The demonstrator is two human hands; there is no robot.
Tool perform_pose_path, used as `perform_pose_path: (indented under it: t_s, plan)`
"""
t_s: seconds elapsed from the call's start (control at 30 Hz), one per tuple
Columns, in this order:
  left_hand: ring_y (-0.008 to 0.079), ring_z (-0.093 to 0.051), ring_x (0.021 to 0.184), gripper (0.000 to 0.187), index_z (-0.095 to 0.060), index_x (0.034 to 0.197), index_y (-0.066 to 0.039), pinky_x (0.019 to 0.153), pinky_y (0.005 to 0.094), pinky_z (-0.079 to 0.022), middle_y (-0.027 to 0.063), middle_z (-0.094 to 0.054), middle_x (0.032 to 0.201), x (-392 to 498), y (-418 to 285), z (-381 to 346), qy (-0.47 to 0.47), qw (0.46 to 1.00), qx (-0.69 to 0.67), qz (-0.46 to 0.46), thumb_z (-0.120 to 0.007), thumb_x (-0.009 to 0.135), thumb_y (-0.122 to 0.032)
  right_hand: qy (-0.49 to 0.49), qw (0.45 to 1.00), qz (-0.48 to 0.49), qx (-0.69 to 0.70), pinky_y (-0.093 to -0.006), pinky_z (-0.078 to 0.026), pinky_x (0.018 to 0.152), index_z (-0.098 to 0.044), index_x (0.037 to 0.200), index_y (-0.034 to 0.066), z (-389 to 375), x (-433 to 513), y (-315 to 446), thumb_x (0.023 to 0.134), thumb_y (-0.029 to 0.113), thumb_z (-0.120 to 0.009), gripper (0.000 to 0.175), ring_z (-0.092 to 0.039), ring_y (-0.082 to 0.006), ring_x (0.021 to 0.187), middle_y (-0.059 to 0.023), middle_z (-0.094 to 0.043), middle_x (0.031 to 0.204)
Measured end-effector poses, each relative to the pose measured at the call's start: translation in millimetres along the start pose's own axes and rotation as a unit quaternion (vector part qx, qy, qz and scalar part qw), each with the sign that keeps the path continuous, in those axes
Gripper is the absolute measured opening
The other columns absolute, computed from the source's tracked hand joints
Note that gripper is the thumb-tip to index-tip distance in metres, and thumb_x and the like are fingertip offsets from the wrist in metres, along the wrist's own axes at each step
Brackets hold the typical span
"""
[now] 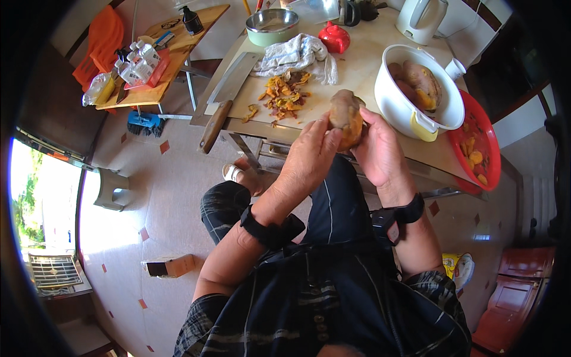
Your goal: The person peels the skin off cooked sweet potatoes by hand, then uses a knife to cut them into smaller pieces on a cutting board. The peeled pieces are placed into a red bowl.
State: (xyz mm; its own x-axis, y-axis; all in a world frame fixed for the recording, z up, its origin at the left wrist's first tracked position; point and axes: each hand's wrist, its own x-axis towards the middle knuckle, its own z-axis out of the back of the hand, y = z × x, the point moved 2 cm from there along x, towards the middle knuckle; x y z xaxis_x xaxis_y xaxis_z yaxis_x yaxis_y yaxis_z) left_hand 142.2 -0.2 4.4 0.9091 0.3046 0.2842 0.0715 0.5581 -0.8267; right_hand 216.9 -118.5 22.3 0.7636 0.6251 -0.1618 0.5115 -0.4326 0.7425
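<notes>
Between both hands, above the table's front edge, is a sweet potato [345, 114] with brownish skin and a patch of bare orange flesh. My left hand [316, 140] grips it from the left, thumb across its lower side. My right hand [378, 145] holds it from the right. A heap of orange and brown peelings [285, 96] lies on the table [357, 67] beyond my left hand. Beside the heap rests a cleaver [227, 89], its wooden handle jutting over the edge. Nearest my right hand stands a white pot [383, 89] with several sweet potatoes [421, 85] inside.
A red basin [490, 165] with orange pieces sits right of the pot. Farther back are a towel [296, 51], a red teapot [334, 38], a metal bowl [272, 29], a white kettle [421, 20] and a white cup [455, 69]. A wooden side table [178, 58] holds several bottles.
</notes>
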Motion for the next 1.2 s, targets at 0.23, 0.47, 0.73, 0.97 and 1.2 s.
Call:
perform_pose_path:
  t_s: [0.23, 0.47, 0.73, 0.97, 1.2]
  plan:
    - [0.0127, -0.060, 0.064, 0.029, -0.055, 0.107, 0.000, 0.054, 0.0241, -0.045, 0.0051, -0.057, 0.073, 32.1, 25.2, -5.9, 0.136, 0.954, -0.211, 0.166, -0.042, 0.100, -0.025, -0.040, 0.981, 0.036, -0.188, -0.0311, -0.047, 0.087, -0.038, 0.132, -0.0002, 13.9, 15.8, 6.4, 0.088, 0.022, -0.062, 0.055, -0.055, -0.0162, 0.103, -0.0124, -0.055, 0.117]
    - [0.0343, -0.062, 0.090, 0.032, -0.057, 0.111, -0.005, 0.081, 0.0414, -0.049, 0.0193, -0.064, 0.096, 9.9, 33.6, 207.8, 0.082, 0.966, 0.239, 0.049, -0.054, 0.089, -0.028, -0.015, 0.950, 0.075, -0.302, -0.0353, -0.042, 0.099, -0.016, 0.146, -0.0028, 30.9, 7.4, 5.9, 0.089, 0.013, -0.060, 0.074, -0.044, -0.0249, 0.125, -0.0197, -0.039, 0.139]
    - [0.0298, -0.059, 0.103, 0.054, -0.042, 0.133, -0.002, 0.087, 0.0358, -0.049, 0.0195, -0.055, 0.122, -174.3, 3.3, 706.0, -0.368, 0.828, 0.398, 0.145, -0.062, 0.088, -0.023, 0.034, 0.887, 0.164, -0.430, -0.0409, -0.020, 0.112, -0.024, 0.142, -0.0075, 70.2, 12.9, 5.1, 0.088, 0.017, -0.060, 0.069, -0.030, -0.0285, 0.134, -0.0217, -0.032, 0.143]
    - [0.0283, -0.050, 0.112, 0.057, -0.034, 0.137, 0.000, 0.090, 0.0360, -0.044, 0.0165, -0.052, 0.122, -263.0, 17.3, 854.4, -0.466, 0.855, 0.203, 0.097, -0.052, 0.092, -0.031, 0.000, 0.838, 0.174, -0.517, -0.0384, -0.026, 0.109, -0.032, 0.142, -0.0013, 57.7, 17.9, 4.5, 0.085, 0.025, -0.066, 0.071, -0.037, -0.0269, 0.130, -0.0165, -0.036, 0.143]
    - [0.0183, -0.056, 0.106, 0.059, -0.034, 0.143, -0.013, 0.089, 0.0299, -0.045, 0.0065, -0.048, 0.135, -84.6, 81.8, 529.8, -0.083, 0.973, 0.202, 0.081, -0.053, 0.091, -0.032, 0.009, 0.670, 0.326, -0.667, -0.0433, -0.030, 0.108, -0.031, 0.138, -0.0035, 40.2, 20.2, 3.3, 0.072, 0.031, -0.079, 0.088, -0.037, -0.0414, 0.129, -0.0306, -0.036, 0.138]
